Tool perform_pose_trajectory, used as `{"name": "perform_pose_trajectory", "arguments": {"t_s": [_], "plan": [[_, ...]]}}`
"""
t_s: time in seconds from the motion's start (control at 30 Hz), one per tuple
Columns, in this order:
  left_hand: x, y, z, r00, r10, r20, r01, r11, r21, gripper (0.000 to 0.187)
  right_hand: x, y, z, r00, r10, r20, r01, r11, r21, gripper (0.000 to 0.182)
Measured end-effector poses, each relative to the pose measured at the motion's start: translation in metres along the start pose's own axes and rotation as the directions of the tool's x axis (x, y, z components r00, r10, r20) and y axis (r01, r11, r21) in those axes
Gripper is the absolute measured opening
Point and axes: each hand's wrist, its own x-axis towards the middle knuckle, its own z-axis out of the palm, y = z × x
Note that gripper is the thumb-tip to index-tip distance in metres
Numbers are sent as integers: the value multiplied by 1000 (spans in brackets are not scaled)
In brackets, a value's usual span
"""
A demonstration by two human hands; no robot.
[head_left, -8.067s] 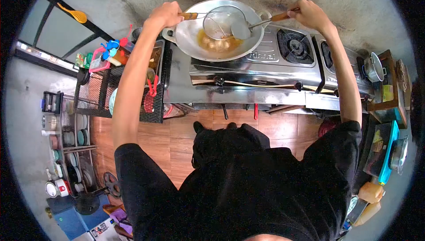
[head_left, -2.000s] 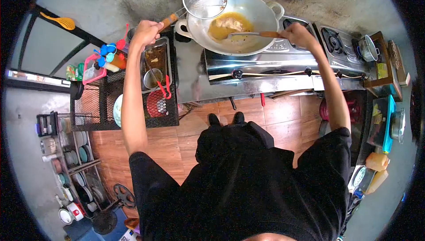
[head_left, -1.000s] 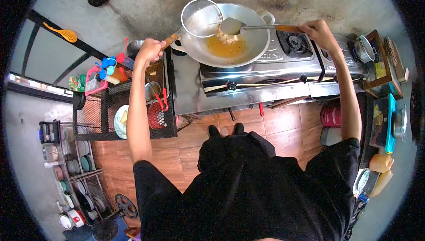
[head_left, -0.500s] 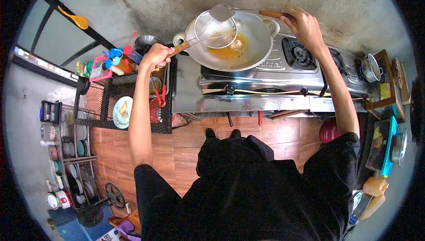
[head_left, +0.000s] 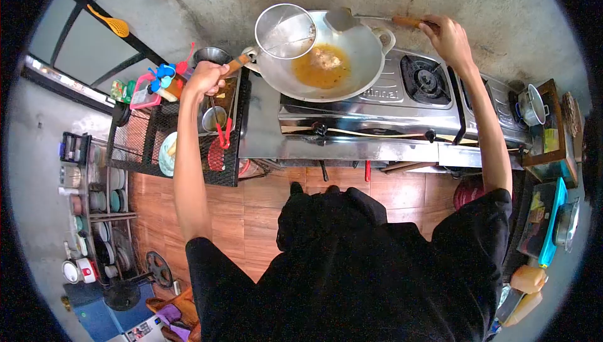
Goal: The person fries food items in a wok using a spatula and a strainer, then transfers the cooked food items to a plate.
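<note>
My left hand (head_left: 206,80) is closed round the wooden handle of a mesh strainer (head_left: 286,31). The strainer's round basket hangs over the left rim of a large wok (head_left: 361,75), tilted on its side. In my right hand (head_left: 449,40) is the wooden handle of a metal spatula (head_left: 342,20), whose flat blade hovers at the wok's far rim. Yellow-brown oil (head_left: 314,77) lies in the wok's bottom, with a pale fried piece (head_left: 330,57) in it. The wok sits on the left side of a gas stove (head_left: 370,113).
Left of the stove stands a black mesh rack (head_left: 141,135) with a pale plate (head_left: 168,153), red-handled tongs (head_left: 223,133), a metal cup (head_left: 214,119) and bottles. A bare burner (head_left: 426,78) is right of the wok. Farther right sits a small pot (head_left: 532,104).
The strainer has moved up and left, from over the oil to the wok's left rim. The spatula has shifted right, away from the strainer. The fried piece now shows more fully.
</note>
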Motion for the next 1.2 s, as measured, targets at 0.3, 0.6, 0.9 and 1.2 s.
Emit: {"name": "perform_pose_trajectory", "arguments": {"t_s": [0.3, 0.6, 0.9, 1.2], "plan": [[-10, 10, 6, 1000, 10, 13, -9, 999, -43, 25, 0, 22, 32, 990, -118, 73, 111, 990, 90, 25], [-8, 6, 7, 999, 39, 21, -38, 999, -34, 26, -36, 31, 25, 971, 71, 231, -97, 990, 103, 28], [-2, 1, 0, 998, 67, 21, -67, 998, 10, 26, -58, -38, 3, 903, 207, 377, -290, 940, 178, 33], [8, -5, -7, 996, 83, 37, -83, 996, 13, 26, -69, -38, 17, 907, 223, 356, -327, 907, 265, 34]]}}
